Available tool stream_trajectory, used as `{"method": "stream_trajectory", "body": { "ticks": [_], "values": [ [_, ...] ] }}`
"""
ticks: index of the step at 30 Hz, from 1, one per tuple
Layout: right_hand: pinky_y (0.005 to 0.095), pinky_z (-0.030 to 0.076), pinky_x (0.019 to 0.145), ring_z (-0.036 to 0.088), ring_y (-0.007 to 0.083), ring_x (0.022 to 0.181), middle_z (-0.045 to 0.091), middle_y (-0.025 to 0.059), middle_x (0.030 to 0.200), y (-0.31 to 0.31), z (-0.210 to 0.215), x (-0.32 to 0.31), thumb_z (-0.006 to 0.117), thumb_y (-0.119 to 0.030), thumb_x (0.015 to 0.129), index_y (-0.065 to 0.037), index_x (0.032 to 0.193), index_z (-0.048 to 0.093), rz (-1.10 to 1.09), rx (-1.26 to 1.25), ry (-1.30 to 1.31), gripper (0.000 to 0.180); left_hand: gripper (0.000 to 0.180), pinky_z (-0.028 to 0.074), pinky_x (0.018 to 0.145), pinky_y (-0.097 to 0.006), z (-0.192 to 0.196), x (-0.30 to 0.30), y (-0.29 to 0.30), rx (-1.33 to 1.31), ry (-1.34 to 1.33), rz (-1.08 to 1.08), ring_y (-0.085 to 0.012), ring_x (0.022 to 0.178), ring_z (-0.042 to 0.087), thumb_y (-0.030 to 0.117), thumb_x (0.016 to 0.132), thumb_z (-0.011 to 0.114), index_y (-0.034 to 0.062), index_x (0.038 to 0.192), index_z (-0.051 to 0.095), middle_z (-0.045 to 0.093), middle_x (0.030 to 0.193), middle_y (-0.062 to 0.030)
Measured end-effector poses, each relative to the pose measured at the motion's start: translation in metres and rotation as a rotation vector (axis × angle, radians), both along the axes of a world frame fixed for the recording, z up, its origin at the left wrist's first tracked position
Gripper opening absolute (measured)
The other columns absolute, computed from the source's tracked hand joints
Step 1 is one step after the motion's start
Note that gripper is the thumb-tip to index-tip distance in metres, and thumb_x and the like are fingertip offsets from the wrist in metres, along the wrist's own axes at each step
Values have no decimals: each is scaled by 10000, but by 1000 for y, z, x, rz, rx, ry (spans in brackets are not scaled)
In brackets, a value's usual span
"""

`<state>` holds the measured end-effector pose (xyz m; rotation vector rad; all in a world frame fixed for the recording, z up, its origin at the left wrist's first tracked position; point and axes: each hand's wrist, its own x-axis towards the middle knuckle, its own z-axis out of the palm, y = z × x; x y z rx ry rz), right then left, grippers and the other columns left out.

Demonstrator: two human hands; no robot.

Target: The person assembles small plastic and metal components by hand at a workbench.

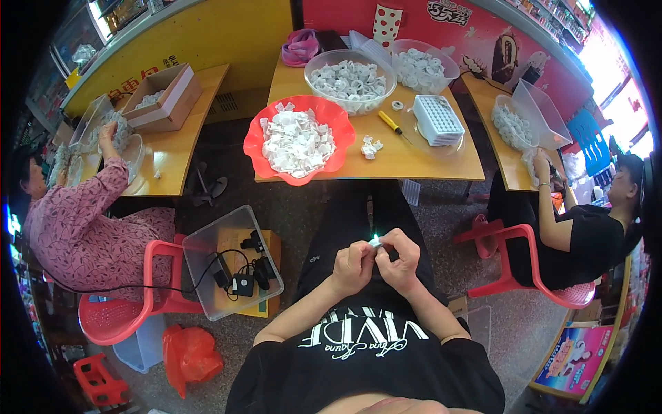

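Note:
Above my lap, my left hand [353, 267] and my right hand [398, 262] meet, fingers pinched together. Between their fingertips is a small white plastic piece [375, 242] with a bright greenish glint on it; its exact form is too small to make out. On the table ahead of me, a red scalloped bowl [254, 147] is heaped with small white plastic parts [298, 138]. Right of it lie a few loose white parts [371, 147] and a yellow-handled screwdriver [390, 122].
Two clear bowls, one [350, 108] nearer the middle, hold white ring-like parts. A white gridded tray stack [438, 121] stands at the table's right. Co-workers sit at side tables on red chairs [514, 238]. A clear bin [200, 276] with black adapters stands on the floor at left.

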<state>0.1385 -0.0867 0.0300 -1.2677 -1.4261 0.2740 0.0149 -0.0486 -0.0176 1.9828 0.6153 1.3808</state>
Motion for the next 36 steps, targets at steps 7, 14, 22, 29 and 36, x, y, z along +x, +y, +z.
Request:
{"method": "stream_trajectory", "body": {
  "ticks": [7, 14, 22, 29, 36],
  "values": [
    [273, 420, 469, 544, 164, 529, 529, 85, 646, 4, -2, 5, 566, 100, 646, 20, 768, 563, -1, 42, -45, 145, 218, 490, 492, -298, -1, 0, 1, -89, -6, -16, -234, 588, 644, -69, 827, 591, 5, 978, 453, 628, 745, -140],
    [223, 441, 551, 588, 107, 636, 593, 69, 719, 2, 4, 19, 586, 92, 770, 38, 842, 615, 233, -213, 189, 94, 169, 502, 528, -216, 10, -3, 2, -575, -121, -242, -102, 652, 633, -6, 906, 537, 18, 1037, 433, 660, 787, -91],
    [212, 463, 557, 596, 91, 632, 605, 55, 744, 3, 5, 22, 609, 76, 805, 39, 841, 624, 286, -252, 192, 54, 120, 443, 471, -174, 15, -7, 3, -748, -185, -324, -88, 579, 610, 13, 923, 517, 29, 1010, 435, 652, 760, -76],
    [192, 458, 552, 574, 58, 640, 619, 26, 751, 7, -7, 27, 626, 24, 824, 11, 854, 628, 304, -448, 349, 33, 138, 440, 462, -177, 4, -7, 9, -699, -123, -334, -96, 572, 608, 26, 924, 526, 15, 1044, 461, 652, 782, -84],
    [213, 425, 480, 535, 73, 520, 583, 2, 635, 97, 55, 121, 642, -43, 748, -36, 788, 647, 219, -682, 333, 40, 330, 481, 522, -217, -52, -5, 27, -1095, -146, -503, -131, 626, 625, 79, 910, 566, -5, 1213, 465, 646, 844, -113]
  ]
}}
